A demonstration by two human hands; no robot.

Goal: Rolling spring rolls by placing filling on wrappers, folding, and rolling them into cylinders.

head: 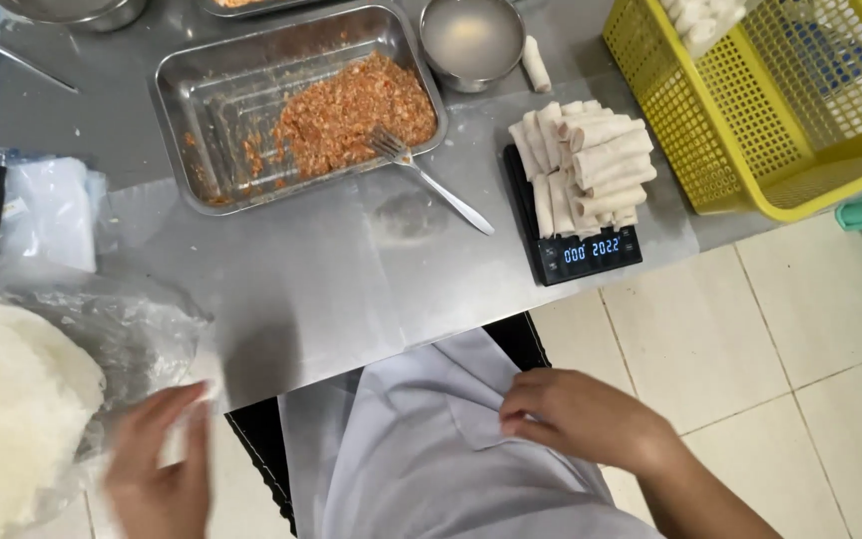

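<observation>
My left hand [157, 464] is blurred at the table's near-left edge, fingers apart, reaching beside a stack of round white wrappers [7, 409] lying in clear plastic [122, 329]. My right hand [576, 414] rests on the white apron [431, 449] over my lap, its fingers curled on the cloth. A steel tray [212, 100] farther up the table holds orange-brown minced filling [351, 115], with a fork [431, 180] leaning on its rim. Several rolled white spring rolls [586, 165] are piled on a black digital scale [591, 250].
A yellow plastic basket [780, 110] with more rolls stands at the far right. A round steel bowl of cloudy liquid [471, 40] sits behind the tray, a single roll [535, 62] beside it. Plastic bags [42, 210] lie at the left. Beige tiled floor [790, 359] shows on the right.
</observation>
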